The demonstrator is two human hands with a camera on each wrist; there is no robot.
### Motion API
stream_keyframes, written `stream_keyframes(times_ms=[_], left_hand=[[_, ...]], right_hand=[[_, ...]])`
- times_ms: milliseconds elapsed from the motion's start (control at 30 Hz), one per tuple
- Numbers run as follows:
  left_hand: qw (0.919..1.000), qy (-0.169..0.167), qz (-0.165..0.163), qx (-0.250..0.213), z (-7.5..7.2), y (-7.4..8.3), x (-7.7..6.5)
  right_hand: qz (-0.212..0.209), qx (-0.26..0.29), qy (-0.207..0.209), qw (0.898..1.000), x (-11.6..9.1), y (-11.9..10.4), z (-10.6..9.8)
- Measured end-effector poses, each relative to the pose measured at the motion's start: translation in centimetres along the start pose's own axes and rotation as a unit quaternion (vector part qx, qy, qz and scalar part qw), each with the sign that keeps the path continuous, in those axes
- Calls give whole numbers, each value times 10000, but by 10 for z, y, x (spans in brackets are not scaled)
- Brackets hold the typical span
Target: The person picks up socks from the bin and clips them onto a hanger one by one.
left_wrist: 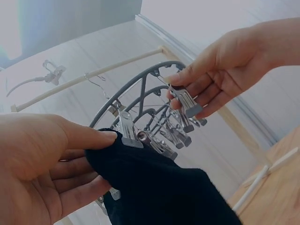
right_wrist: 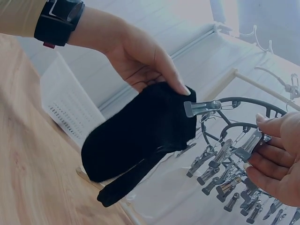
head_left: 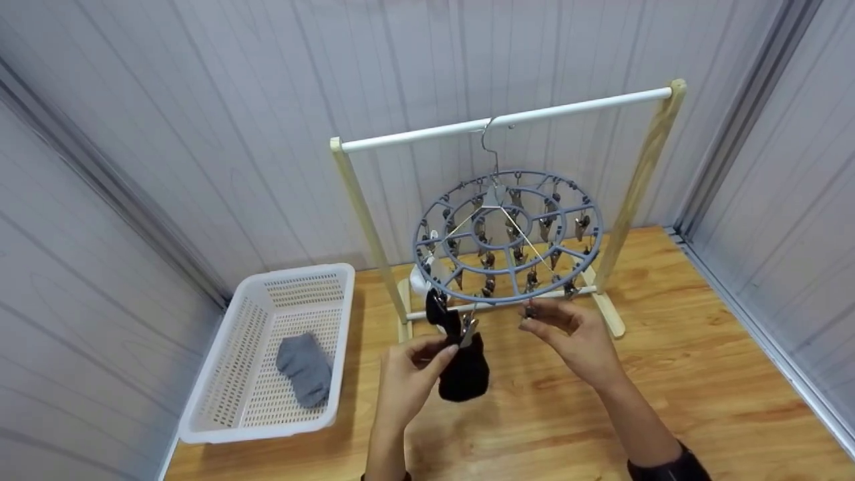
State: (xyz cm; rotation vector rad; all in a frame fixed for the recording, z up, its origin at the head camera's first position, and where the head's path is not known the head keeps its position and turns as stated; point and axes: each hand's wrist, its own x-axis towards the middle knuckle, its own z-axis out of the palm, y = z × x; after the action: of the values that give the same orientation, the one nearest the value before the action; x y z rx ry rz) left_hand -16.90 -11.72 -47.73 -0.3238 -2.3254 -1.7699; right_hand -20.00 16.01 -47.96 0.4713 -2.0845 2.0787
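Observation:
A black sock (head_left: 464,374) hangs at the front of a round grey clip hanger (head_left: 513,295), its cuff in the bite of a metal clip (left_wrist: 129,131). My left hand (head_left: 404,377) pinches the cuff between thumb and fingers, right beside that clip. To the right along the same rim, my right hand (head_left: 578,341) holds another metal clip (right_wrist: 248,145) between thumb and fingers; nothing hangs from it. Another black piece (head_left: 437,308) hangs just left of the sock, and a white item (head_left: 419,279) hangs behind it, partly covered by the hanger.
A white plastic basket (head_left: 344,334) stands on the wooden table at the left, with a grey sock (head_left: 306,369) in it. The hanger hooks over the white bar (head_left: 414,135) of a wooden-legged rack. Several more clips dangle from its rings. Panelled walls enclose the back and sides.

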Motion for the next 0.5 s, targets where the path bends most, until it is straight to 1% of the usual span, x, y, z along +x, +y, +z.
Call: stream_keyframes(times_ms=[167,233,367,500], left_hand=[[9997,-140,-185,25,-1,-3,1],[9996,-165,-208,-10,-1,-3,1],[9996,-173,-226,49,-2,-5,1],[9992,-191,-251,233,-3,-7,1]], right_hand=[[-233,11,-123,9997,0,2,-1],[-306,5,-172,9994,1,3,-1],[-348,27,-216,9992,1,3,-1],[-350,2,-235,9991,1,4,0]])
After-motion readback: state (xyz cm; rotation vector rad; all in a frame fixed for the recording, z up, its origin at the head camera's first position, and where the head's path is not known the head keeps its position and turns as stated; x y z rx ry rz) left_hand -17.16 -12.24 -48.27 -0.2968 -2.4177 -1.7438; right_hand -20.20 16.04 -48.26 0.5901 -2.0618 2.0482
